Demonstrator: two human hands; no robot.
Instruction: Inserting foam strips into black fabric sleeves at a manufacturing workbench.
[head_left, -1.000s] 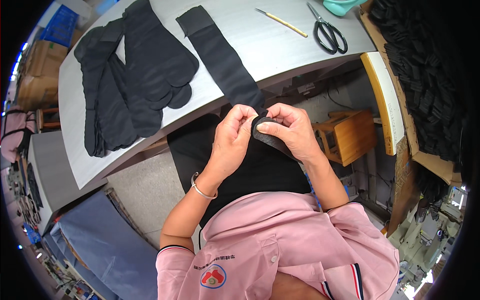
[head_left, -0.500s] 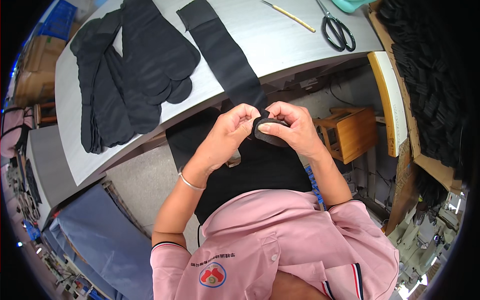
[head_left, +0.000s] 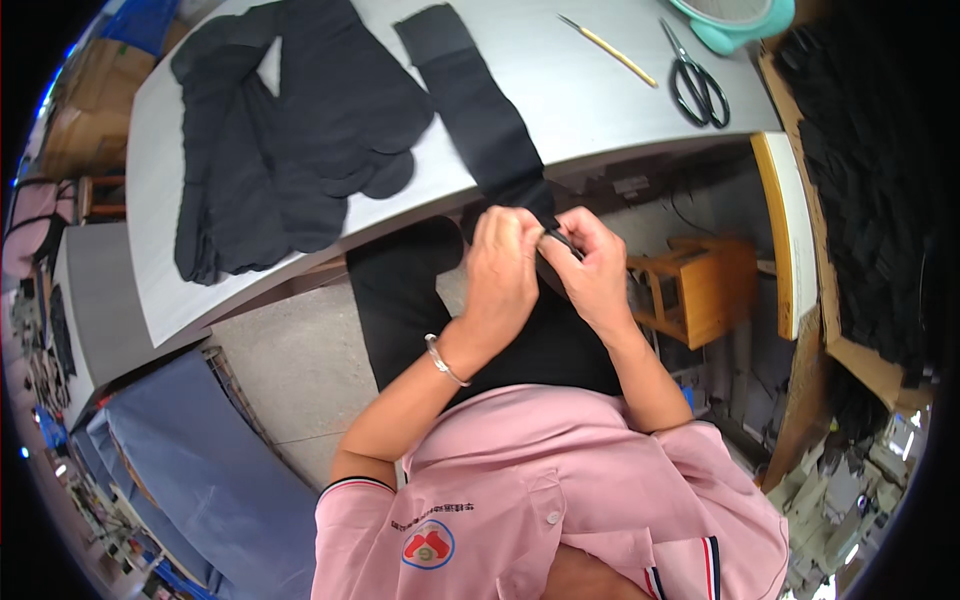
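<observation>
A long black sock (head_left: 480, 110) lies on the grey table (head_left: 590, 110) and hangs over its near edge. Both of my hands are gathered on its hanging end, just below the table edge and above my lap. My left hand (head_left: 502, 272), with a silver bracelet on the wrist, pinches the black fabric from the left. My right hand (head_left: 590, 270) grips the same bunched end from the right. A pile of black socks (head_left: 290, 140) lies spread on the table to the left.
Black scissors (head_left: 698, 85), a thin yellow stick (head_left: 608, 50) and a teal tub (head_left: 735, 20) sit at the table's far right. More black fabric (head_left: 860, 180) is stacked on a shelf at right. A wooden stool (head_left: 700, 290) stands under the table.
My hands have stayed together on the sock's end, working it between the fingers. The view has shifted slightly, with the table edge further up.
</observation>
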